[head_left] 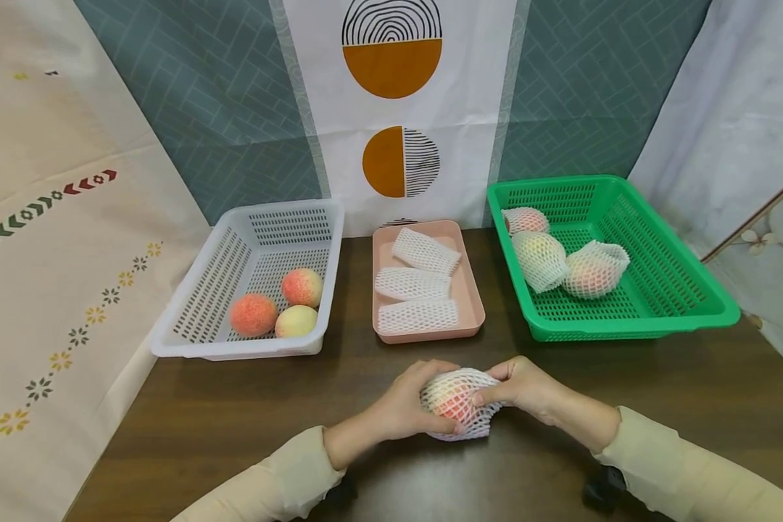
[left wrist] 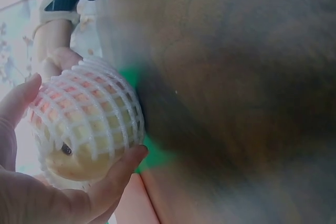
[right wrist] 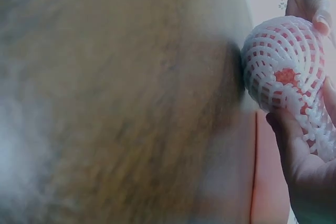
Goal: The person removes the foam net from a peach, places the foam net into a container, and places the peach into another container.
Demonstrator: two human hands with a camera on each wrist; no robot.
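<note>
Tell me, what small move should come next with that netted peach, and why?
Probably the left hand should ease the foam net further over the peach: the left wrist view shows one end bare beside that hand, while loose netting bunches up at the right hand.

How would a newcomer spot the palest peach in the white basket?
Find the white basket on the left of the table. Inside, take the pale yellow peach nearest the front right corner. It shows hardly any red, unlike the orange-red peach on its left and the red-blushed peach behind it.
</note>
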